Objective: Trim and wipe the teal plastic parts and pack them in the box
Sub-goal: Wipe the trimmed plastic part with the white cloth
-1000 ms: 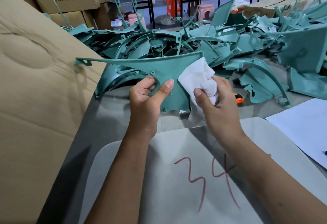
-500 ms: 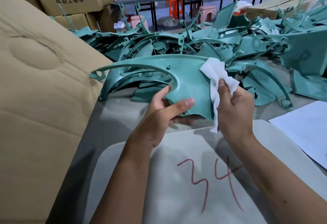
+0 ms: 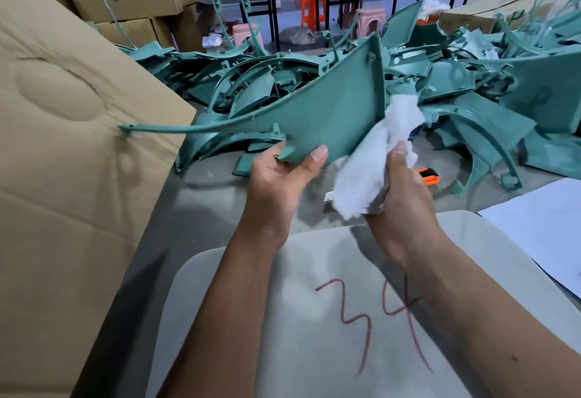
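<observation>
head view: the left hand pinches the lower edge of 1 teal part, thumb on the near face and fingers curled behind, holding it in the air above the tabletop with its thin tail reaching left to touch the box. the right hand has its fingers bunched on a white cloth at the part's right edge. the step looks like wiping: best to keep the left pinch firm near the wide end so the tail does not flex, drag the cloth along the face and over the rim in long strokes, then turn the part to check the ribbed side. the pile of other parts lies behind.
</observation>
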The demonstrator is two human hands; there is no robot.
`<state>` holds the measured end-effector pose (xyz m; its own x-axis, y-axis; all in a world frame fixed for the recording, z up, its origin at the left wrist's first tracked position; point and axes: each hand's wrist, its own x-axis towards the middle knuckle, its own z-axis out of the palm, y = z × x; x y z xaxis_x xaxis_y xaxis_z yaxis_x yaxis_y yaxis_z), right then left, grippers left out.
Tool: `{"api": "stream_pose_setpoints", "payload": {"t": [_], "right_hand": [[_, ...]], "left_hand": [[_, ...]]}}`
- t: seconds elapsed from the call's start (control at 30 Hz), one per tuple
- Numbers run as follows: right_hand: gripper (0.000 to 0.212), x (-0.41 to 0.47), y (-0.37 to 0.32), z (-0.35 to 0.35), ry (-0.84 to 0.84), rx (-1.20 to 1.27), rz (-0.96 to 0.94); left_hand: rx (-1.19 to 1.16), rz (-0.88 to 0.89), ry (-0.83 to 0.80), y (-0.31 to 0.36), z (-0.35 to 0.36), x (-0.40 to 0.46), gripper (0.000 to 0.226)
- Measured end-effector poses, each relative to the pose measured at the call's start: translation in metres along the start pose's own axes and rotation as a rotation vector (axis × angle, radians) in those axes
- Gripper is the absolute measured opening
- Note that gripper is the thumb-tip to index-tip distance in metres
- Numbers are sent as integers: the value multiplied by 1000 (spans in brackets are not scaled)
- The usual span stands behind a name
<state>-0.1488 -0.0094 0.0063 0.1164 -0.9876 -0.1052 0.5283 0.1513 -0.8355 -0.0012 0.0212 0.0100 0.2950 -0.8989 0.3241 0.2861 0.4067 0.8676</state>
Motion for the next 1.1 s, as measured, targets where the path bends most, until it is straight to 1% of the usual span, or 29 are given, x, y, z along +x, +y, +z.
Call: {"api": "stream_pose_setpoints", "payload": {"t": [0.07,0.13,0.2,0.27,0.3,0.33,0.37,0.43,0.5,0.57,0.6,0.63,0.67,0.7,0.73,0.8,0.87,0.9,0.93,1.03,1.1], "right_hand": [[43,-3,5,2,-106,28,-24],[42,-4,3,2,-162,54,-100],[33,2,-3,-4,-138,34,-188],[16,8,-9,-9,-134,-62,-275],[7,9,-11,-12,-137,-114,-299],[3,11,-11,-14,-128,-169,-318],[4,12,-12,-16,-105,-211,-320],[16,12,-11,-17,-31,-300,-355],[23,13,-9,-17,36,-320,-362],[26,14,-6,-15,109,-258,-285],[30,15,-5,-15,143,-205,-233],[39,16,-2,-14,175,-153,-192],[41,16,1,-14,200,-109,-184],[34,14,5,-12,210,-89,-218],[26,11,8,-10,190,-94,-267],[26,3,13,-6,32,-150,-359],[18,-2,14,-3,-118,-211,-354],[11,-3,13,-3,-155,-245,-352],[10,-2,12,-3,-170,-290,-359],[11,-2,9,-4,-216,-367,-370],[11,-2,4,-7,-202,-378,-392]], "left_hand": [[-21,-42,-45,-1,7,-2,19],[-1,-83,-56,0,10,-3,19],[13,-80,-78,-1,7,-2,20],[7,-63,-80,-2,5,-2,19],[1,-53,-51,-1,5,-2,17],[-4,-46,-13,-2,5,-2,16],[-4,-37,19,-2,5,-2,15],[-3,-12,73,-3,5,-1,10],[0,-12,108,-3,4,0,12],[-15,-29,106,-3,8,-1,14],[-33,-35,103,-4,12,-2,11],[-56,-44,103,-6,17,-2,10],[-88,-51,108,-9,22,-3,10],[-121,-61,123,-12,27,-5,13],[-152,-75,145,-15,32,-7,18],[-205,-107,189,-20,41,-10,34],[-255,-143,226,-21,44,-11,45],[-266,-160,245,-20,44,-10,45],[-272,-171,260,-19,43,-9,40],[-251,-180,249,-21,38,-7,18],[-228,-189,220,-24,36,-6,19]]}}
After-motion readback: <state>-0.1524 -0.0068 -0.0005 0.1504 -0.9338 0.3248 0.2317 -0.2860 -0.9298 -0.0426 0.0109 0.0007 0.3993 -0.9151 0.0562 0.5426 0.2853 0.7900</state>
